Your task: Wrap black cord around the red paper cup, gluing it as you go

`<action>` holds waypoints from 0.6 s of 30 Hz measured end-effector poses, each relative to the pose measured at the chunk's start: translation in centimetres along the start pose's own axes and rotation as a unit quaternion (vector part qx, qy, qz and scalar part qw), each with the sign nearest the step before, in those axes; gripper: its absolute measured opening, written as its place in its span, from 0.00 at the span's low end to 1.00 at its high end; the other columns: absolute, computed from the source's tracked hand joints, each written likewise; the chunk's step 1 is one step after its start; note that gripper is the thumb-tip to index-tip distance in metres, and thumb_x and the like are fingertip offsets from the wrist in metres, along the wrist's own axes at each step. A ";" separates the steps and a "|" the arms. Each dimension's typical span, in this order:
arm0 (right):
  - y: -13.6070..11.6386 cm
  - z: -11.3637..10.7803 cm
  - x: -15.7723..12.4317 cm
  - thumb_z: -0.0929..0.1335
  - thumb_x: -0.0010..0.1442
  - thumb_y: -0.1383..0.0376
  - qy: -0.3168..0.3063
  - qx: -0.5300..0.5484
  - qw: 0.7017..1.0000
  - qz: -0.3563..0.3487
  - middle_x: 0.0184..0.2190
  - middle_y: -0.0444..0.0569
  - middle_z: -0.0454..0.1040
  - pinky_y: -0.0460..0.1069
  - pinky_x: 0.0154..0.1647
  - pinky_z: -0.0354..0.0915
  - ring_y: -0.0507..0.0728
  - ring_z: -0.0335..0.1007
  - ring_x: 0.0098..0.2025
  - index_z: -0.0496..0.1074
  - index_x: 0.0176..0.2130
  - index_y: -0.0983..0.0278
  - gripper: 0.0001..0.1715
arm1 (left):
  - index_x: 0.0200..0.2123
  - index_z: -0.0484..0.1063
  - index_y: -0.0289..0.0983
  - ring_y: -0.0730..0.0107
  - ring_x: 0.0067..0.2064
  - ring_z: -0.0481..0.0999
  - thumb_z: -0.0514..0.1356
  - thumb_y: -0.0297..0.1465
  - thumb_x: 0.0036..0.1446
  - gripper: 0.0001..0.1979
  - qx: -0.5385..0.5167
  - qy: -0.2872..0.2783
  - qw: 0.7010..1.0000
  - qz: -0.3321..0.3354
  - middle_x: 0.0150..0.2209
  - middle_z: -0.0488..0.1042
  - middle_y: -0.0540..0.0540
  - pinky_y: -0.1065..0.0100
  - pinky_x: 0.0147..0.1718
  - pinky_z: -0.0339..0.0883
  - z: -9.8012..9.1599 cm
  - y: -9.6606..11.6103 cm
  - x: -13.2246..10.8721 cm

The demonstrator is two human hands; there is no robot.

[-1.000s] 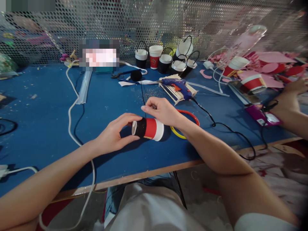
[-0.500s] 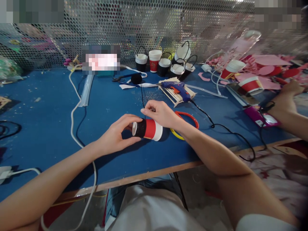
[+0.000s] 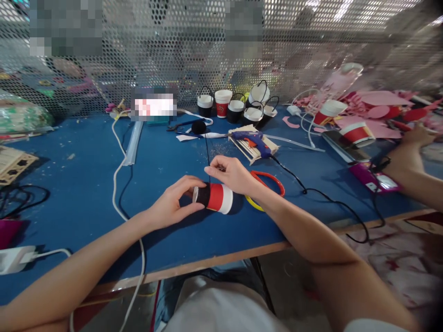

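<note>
Toward the front of the counter (image 3: 86, 193), paper cup (image 3: 216, 197) on its side, left hand (image 3: 173, 205) with grip curled round its black end. Right hand (image 3: 228, 174): thumb and fingers pinched on black cord (image 3: 207, 150) running to cord ball (image 3: 199, 127). Wrapping looks partway: narrow end covered, red and white stretch bare. Black-sided cups (image 3: 235, 116) behind appear finished.

I watch through one head-worn camera set above and behind the hands (image 3: 229, 174), facing forward and down. They sit near mid-view, fairly close. I also get forearms (image 3: 107, 242) and shirt front (image 3: 221, 306) below them, tabletop (image 3: 86, 184) around them, and mesh wall (image 3: 194, 55) beyond.
</note>
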State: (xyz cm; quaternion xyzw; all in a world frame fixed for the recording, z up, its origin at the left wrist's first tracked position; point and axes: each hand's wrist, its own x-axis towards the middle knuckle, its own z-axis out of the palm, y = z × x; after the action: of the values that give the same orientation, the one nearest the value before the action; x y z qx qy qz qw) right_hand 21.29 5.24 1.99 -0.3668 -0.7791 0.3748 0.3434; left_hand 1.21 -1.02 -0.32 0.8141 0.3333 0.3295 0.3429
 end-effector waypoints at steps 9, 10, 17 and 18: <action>-0.5 0.6 0.8 0.65 0.55 0.56 -0.046 0.033 0.998 -0.014 0.22 0.41 0.65 0.45 0.27 0.56 0.47 0.57 0.25 0.65 0.25 0.65 0.15 | 0.58 0.54 0.41 0.60 0.52 0.66 0.57 0.33 0.58 0.26 0.136 -0.045 0.989 0.021 0.51 0.62 0.39 0.57 0.50 0.65 -0.4 0.8 0.1; -0.5 0.7 0.9 0.65 0.55 0.56 -0.055 0.025 0.998 -0.011 0.22 0.41 0.65 0.45 0.28 0.56 0.47 0.58 0.26 0.66 0.25 0.65 0.15 | 0.57 0.56 0.41 0.59 0.52 0.66 0.57 0.34 0.58 0.25 0.142 -0.047 0.989 0.019 0.51 0.62 0.39 0.57 0.50 0.65 -0.4 0.9 0.1; 1.2 -0.3 0.5 0.64 0.56 0.55 0.001 0.096 0.989 0.113 0.19 0.40 0.63 0.44 0.20 0.53 0.45 0.55 0.20 0.68 0.29 0.67 0.17 | 0.54 0.58 0.39 0.61 0.49 0.68 0.58 0.33 0.56 0.23 0.110 -0.029 0.993 0.003 0.51 0.63 0.38 0.60 0.47 0.69 -0.4 0.6 -0.2; 1.6 -0.7 0.3 0.63 0.57 0.56 0.012 0.123 0.983 0.132 0.20 0.40 0.63 0.44 0.20 0.53 0.45 0.55 0.19 0.69 0.30 0.67 0.17 | 0.54 0.58 0.38 0.61 0.49 0.68 0.58 0.33 0.56 0.23 0.103 -0.026 0.994 0.001 0.51 0.63 0.38 0.61 0.47 0.69 -0.4 0.4 -0.2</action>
State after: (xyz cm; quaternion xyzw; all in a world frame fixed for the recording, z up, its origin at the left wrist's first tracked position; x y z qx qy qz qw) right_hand 22.23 6.41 1.13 -0.4258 -0.6674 0.5058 0.3427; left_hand 0.96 -1.29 0.15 0.8537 0.3552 0.2731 0.2655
